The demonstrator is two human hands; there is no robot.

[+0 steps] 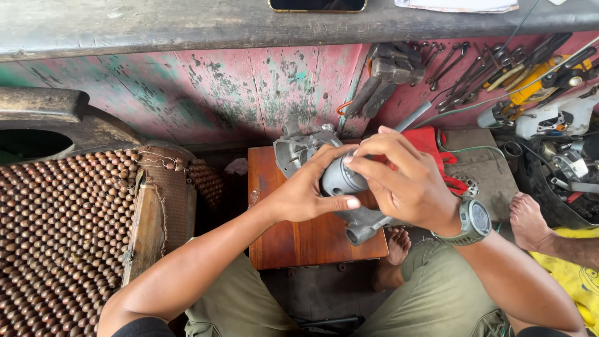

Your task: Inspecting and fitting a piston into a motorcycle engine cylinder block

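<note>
Nearest the camera, your knees in olive trousers (437,293) filled the bottom of the frame, with your bare foot (394,246) showing between them at lower centre. Just above, at the centre of the frame, your left hand (306,190) cupped a grey cylinder (340,180) from the left, thumb underneath and fingers curled over its top. Your right hand (405,181) closed on the same cylinder from the right, fingertips pinched around its end; a green watch (473,223) sat on that wrist. So both hands held the cylinder, firmly wrapped, neither one spread wide.

The cylinder sat joined to a grey metal casing (299,150), which stuck out above your left hand and again below both hands at (365,228). All of this was held just over a small brown wooden table (293,240) in the middle of the frame.

At the left lay a mat of brown wooden beads (62,231). At the right edge another person's bare foot (529,219) rested beside a yellow cloth (574,274). A red cloth (433,145) lay behind your right hand.

Farther off, at upper right, a jumble of wrenches (462,72) and other tools lay on the floor. A worn pink and green wall (218,87) ran across the upper frame, with a phone (317,5) on the ledge at the top edge.
</note>
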